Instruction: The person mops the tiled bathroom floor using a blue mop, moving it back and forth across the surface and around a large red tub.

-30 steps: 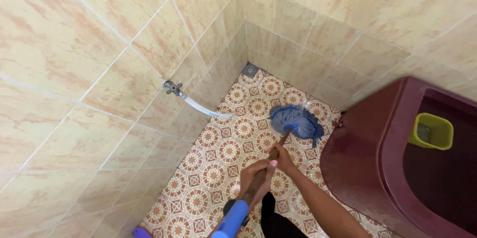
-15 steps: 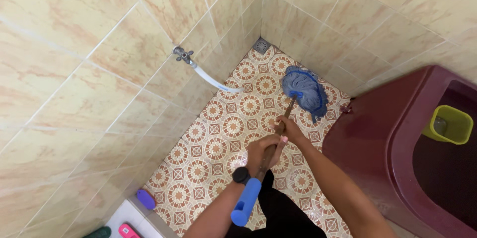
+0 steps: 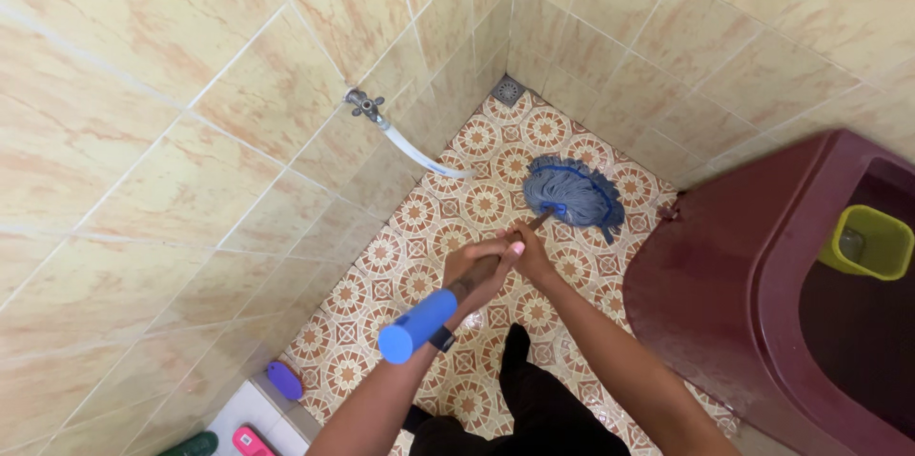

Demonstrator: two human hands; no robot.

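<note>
Stringy blue mop head (image 3: 572, 196) splays on patterned tile; left hand (image 3: 474, 271) and right hand (image 3: 527, 254) clench its wooden handle (image 3: 496, 262).

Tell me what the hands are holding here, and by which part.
Both hands grip a mop by its brown handle: the left hand higher up, just below the blue end grip, the right hand lower, nearer the blue mop head.

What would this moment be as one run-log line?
left hand: grips mop handle | right hand: grips handle further down | mop head: on patterned floor | tub: right
</note>
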